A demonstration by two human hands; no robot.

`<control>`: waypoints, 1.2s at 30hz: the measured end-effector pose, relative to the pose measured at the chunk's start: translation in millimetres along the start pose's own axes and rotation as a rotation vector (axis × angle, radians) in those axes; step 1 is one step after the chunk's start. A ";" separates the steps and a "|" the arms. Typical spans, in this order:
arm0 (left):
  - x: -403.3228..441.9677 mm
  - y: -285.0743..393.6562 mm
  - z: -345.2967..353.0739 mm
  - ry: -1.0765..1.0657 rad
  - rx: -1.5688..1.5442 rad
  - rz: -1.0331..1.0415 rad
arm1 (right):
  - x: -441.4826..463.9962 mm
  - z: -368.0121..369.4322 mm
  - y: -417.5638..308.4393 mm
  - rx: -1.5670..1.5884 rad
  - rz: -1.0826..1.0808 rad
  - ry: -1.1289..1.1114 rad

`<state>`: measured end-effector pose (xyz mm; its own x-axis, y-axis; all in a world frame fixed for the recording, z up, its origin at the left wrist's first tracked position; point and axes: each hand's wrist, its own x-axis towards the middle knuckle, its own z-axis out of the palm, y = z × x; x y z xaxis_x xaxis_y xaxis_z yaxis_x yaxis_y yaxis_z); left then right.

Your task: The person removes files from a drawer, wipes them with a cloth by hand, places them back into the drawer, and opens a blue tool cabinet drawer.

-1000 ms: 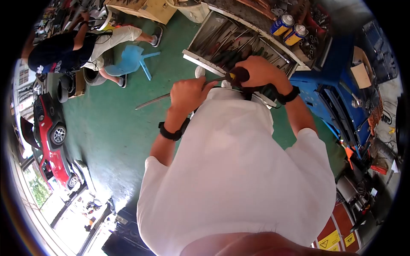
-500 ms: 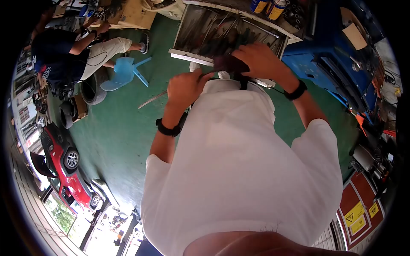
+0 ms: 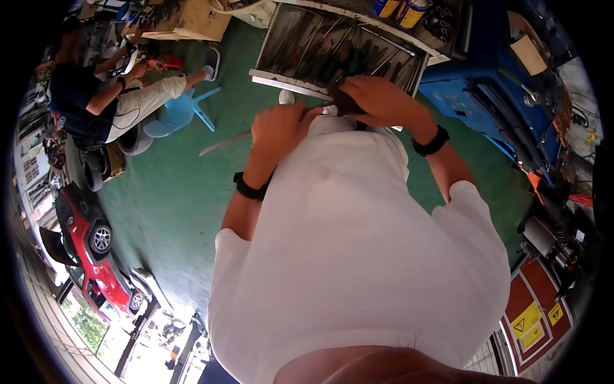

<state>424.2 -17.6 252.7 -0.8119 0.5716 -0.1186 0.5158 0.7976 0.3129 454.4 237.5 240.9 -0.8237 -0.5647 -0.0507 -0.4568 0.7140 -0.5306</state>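
Note:
My left hand is closed round a long thin metal rod, whose bare end sticks out to the left over the green floor. At its right, my right hand grips a dark, cloth-like object around the other end of the rod. Shadow and fingers hide that end. Just beyond both hands is an open drawer full of screwdrivers, pliers and other long tools. Both hands are in front of my white shirt, near its lower edge.
A blue stool stands on the floor at the upper left, beside a person in dark top handling something red. Spray cans stand above the drawer. A blue cabinet is at the right, a red car at the left.
The view has shifted, so the drawer appears higher. My right hand has moved slightly left, toward my left hand. The other person has bent their arms and now holds something red.

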 end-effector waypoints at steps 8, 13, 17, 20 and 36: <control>-1.6 -4.1 19.0 0.019 -0.105 -0.037 | 16.1 15.7 -14.8 0.196 -0.120 0.141; 5.0 -5.5 21.8 0.082 -0.092 -0.006 | 20.8 15.9 -24.7 0.099 -0.147 0.162; -2.7 -2.1 6.0 -0.026 -0.140 -0.078 | 2.2 8.7 -4.5 0.155 -0.136 0.036; -11.8 -10.2 6.0 0.002 -0.064 -0.054 | -13.5 -2.8 0.1 0.174 -0.057 0.006; -1.5 -34.2 3.4 0.079 -0.803 -0.321 | -19.3 -11.6 11.0 0.393 0.232 0.886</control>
<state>408.7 -45.1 239.0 -0.9172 0.3035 -0.2583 -0.0661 0.5233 0.8496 461.4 261.1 245.8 -0.9048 0.1990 0.3765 -0.2412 0.4893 -0.8381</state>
